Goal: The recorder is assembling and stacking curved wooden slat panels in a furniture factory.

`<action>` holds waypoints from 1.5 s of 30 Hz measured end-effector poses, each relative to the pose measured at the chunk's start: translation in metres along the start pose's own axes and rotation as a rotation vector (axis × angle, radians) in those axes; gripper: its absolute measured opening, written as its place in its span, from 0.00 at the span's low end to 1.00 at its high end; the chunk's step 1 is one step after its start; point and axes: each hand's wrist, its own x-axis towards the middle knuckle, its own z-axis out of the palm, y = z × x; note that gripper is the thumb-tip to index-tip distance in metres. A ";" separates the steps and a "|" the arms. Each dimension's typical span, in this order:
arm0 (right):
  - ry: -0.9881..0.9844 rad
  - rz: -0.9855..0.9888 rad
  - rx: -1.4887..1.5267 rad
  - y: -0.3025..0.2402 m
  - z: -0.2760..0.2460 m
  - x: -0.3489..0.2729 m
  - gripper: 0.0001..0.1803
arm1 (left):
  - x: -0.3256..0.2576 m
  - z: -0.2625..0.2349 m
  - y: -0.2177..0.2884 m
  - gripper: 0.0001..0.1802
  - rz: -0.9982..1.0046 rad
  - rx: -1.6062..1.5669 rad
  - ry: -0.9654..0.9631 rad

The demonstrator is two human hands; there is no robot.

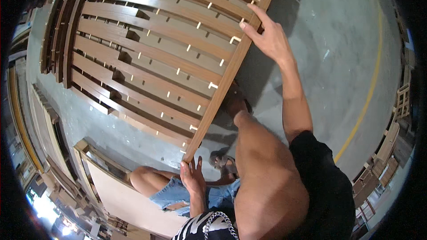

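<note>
A large brown wooden slatted frame (151, 62) with several slats and pale pegs stands tilted over the concrete floor. My right hand (267, 35) reaches up from a black sleeve and grips its long side rail (222, 89) near the upper end, thumb on the inner face. My bare leg and sandalled foot (235, 102) stand by the rail. My left hand is out of sight. A crouching co-worker in denim shorts (178, 195) and a striped top holds the rail's lower end with one hand (192, 175).
More wooden rails (58, 40) lean at the upper left. A pale board in a wooden frame (111, 191) lies at the lower left. A yellow line (369, 93) crosses the grey floor on the right, with stacked wooden furniture parts (391, 151) beyond it.
</note>
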 end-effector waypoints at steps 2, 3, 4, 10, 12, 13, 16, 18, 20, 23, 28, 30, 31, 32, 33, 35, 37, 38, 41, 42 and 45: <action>-0.014 0.066 -0.036 -0.009 -0.003 -0.003 0.36 | -0.002 -0.003 -0.002 0.31 -0.021 -0.010 -0.001; -0.038 0.138 -0.056 -0.014 -0.003 -0.004 0.37 | -0.002 -0.007 -0.001 0.31 -0.018 0.007 0.008; -0.022 0.122 -0.059 -0.015 -0.002 -0.005 0.37 | -0.003 -0.013 -0.003 0.31 -0.006 -0.005 -0.007; 0.157 0.162 0.077 -0.007 0.003 -0.008 0.38 | 0.002 -0.006 -0.007 0.34 -0.031 -0.067 0.002; 0.148 0.156 0.098 -0.009 0.005 -0.007 0.40 | 0.001 -0.001 -0.003 0.36 -0.028 -0.030 -0.051; 0.133 0.183 0.100 -0.010 0.006 -0.005 0.41 | 0.001 0.002 -0.003 0.37 -0.025 -0.033 -0.031; 0.112 0.179 0.093 -0.017 0.010 -0.003 0.42 | 0.000 0.000 -0.003 0.37 -0.011 -0.046 0.014; 0.147 0.164 0.086 -0.013 0.013 0.000 0.42 | -0.001 0.002 -0.002 0.36 -0.010 -0.060 0.026; 0.116 0.158 0.079 -0.011 0.015 0.003 0.42 | 0.001 0.005 0.000 0.36 -0.007 -0.074 0.046; 0.167 0.133 0.151 -0.005 0.019 0.004 0.42 | 0.001 0.002 -0.001 0.34 -0.022 -0.115 0.062; 0.132 0.237 0.054 -0.018 0.020 0.002 0.42 | 0.003 0.003 0.002 0.35 -0.030 -0.159 0.070; 0.101 0.233 0.042 -0.022 0.023 0.001 0.42 | 0.001 0.001 0.005 0.36 -0.032 -0.142 0.069; 0.105 0.236 0.039 -0.024 0.021 0.000 0.41 | 0.002 0.000 0.003 0.35 -0.030 -0.146 0.068; 0.126 0.234 0.028 -0.023 0.017 0.003 0.41 | 0.003 0.003 0.002 0.35 -0.031 -0.151 0.065; 0.138 0.230 0.057 -0.014 0.014 0.004 0.41 | 0.002 0.007 0.003 0.35 -0.044 -0.132 0.067; 0.158 0.190 0.100 -0.012 0.014 0.003 0.42 | 0.003 0.010 -0.003 0.36 -0.032 -0.132 0.060; 0.148 0.137 0.147 -0.011 0.023 0.001 0.42 | 0.001 0.008 0.000 0.36 -0.019 -0.118 0.082; 0.184 0.103 0.233 -0.006 0.033 0.001 0.41 | 0.002 0.004 -0.003 0.36 -0.002 -0.139 0.079; 0.127 0.239 0.102 -0.014 0.024 0.001 0.42 | -0.001 0.010 -0.003 0.36 -0.008 -0.177 0.099; 0.119 0.263 0.094 -0.013 0.021 0.003 0.42 | -0.001 0.012 -0.005 0.36 -0.007 -0.178 0.079; 0.151 0.248 0.072 -0.019 0.015 0.006 0.41 | 0.000 0.014 -0.006 0.36 0.023 -0.150 0.050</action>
